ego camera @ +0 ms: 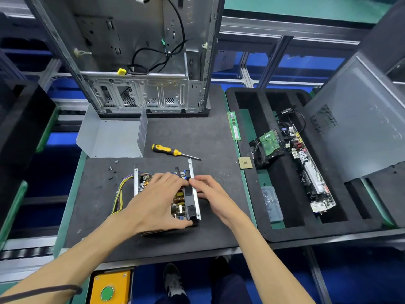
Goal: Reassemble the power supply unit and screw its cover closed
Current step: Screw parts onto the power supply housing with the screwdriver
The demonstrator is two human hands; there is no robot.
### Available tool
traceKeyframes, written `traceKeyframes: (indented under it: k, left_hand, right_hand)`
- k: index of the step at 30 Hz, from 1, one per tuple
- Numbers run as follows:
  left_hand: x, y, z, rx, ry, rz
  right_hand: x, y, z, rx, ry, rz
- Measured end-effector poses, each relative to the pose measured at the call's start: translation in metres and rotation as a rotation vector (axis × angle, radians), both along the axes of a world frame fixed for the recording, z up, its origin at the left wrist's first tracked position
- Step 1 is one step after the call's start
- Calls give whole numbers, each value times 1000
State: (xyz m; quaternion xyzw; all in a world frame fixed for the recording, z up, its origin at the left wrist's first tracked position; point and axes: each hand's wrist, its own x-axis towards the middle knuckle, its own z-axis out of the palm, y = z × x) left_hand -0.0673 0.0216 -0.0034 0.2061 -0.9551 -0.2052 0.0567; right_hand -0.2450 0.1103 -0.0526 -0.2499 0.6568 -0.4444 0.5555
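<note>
The open power supply unit [141,183] sits on the dark mat in front of me, its circuit board and coils exposed. A black fan [190,199] stands upright against its right metal wall. My left hand [157,200] lies over the board, thumb curled under the fan's near corner and fingers at its top. My right hand [210,191] grips the right wall from outside, fingertips on the top edge. Yellow and purple wires [119,195] trail out on the left. The grey metal cover [114,137] lies behind, and several small screws [112,171] rest near it.
A yellow-handled screwdriver [173,151] lies just behind the unit. An empty computer case [140,62] stands at the back. To the right, a black foam tray [285,231] holds a motherboard [309,170], a drive and a screw bag; a RAM stick [234,127] and a CPU [245,162] lie at its edge.
</note>
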Motion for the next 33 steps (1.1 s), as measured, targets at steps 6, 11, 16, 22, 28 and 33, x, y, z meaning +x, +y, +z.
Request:
traceKeyframes:
  k: [6,11,16,22,28,33]
  left_hand:
    - [0,0,-2,-11,-11,7]
    - [0,5,-4,-28,-8,77]
    - [0,5,-7,-15,-106,117]
    - [0,6,-3,-148,20,29]
    - [3,12,1,7,94,134]
    - [-4,22,11,232,243,366]
  right_hand:
    - [-1,2,0,-7,9,2]
    - [-1,3,1,-17,31,1]
    - [0,-1,-5,-5,43,-29]
    - [-1,-5,-17,-18,41,-91]
    - [0,-4,-21,-29,45,-90]
    - [2,-1,-20,-41,57,-87]
